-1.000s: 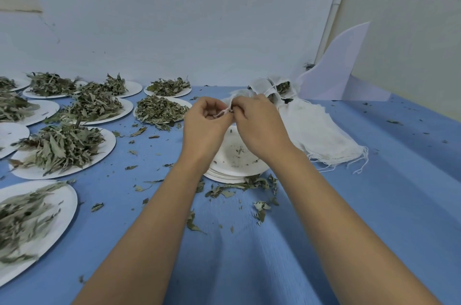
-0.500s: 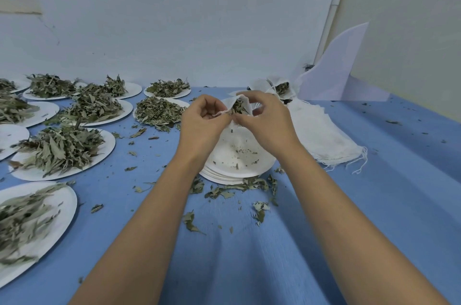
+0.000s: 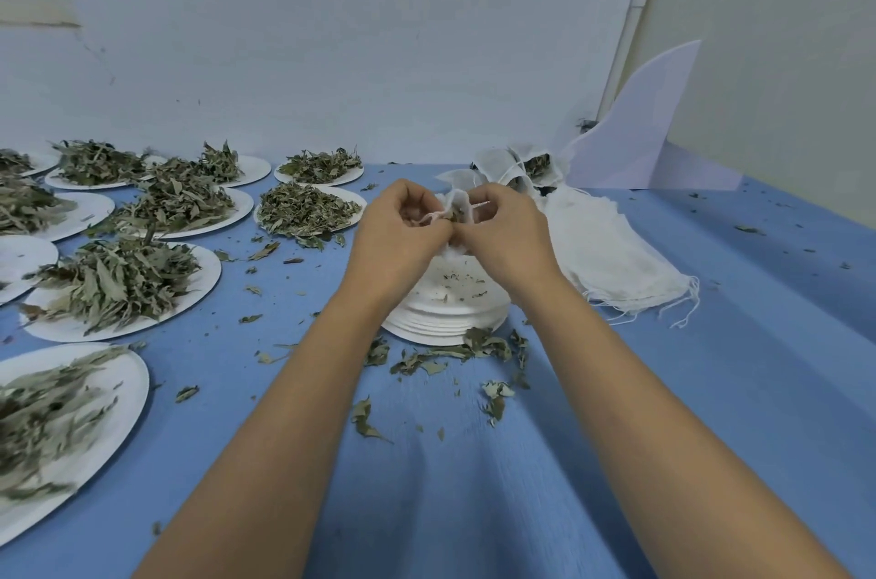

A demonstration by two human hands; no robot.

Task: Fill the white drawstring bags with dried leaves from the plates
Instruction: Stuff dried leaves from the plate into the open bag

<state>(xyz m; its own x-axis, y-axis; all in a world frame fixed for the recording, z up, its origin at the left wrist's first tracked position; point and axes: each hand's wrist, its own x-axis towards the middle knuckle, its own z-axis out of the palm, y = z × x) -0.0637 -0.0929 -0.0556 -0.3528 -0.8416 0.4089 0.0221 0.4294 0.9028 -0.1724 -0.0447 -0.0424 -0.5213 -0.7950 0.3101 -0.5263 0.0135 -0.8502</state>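
Left grip (image 3: 398, 232): fingers are curling in and pinching the drawstring (image 3: 432, 216) at the mouth of a white drawstring bag (image 3: 459, 202). Right grip (image 3: 503, 233): also closing on the same bag, thumb and fingers pinching its neck from the other side. The two hands are touching at the knuckles, and the bag is sitting between them, just above the fingertips. Dried leaves are showing at the bag's opening, while its lower part is hidden behind the hands.

The bag is being held in the air over a stack of emptied paper plates (image 3: 443, 323), mid-desk and toward the far edge. Loose leaf scraps (image 3: 443, 355) are lying on the blue desk (image 3: 711, 389) just in front of the stack. A pile of flat unfilled bags (image 3: 611, 256) is lying just right of the stack, and filled bags (image 3: 528, 165) are resting beyond it at the far edge. Plates of dried leaves (image 3: 118, 284) are covering the left side of the desk.
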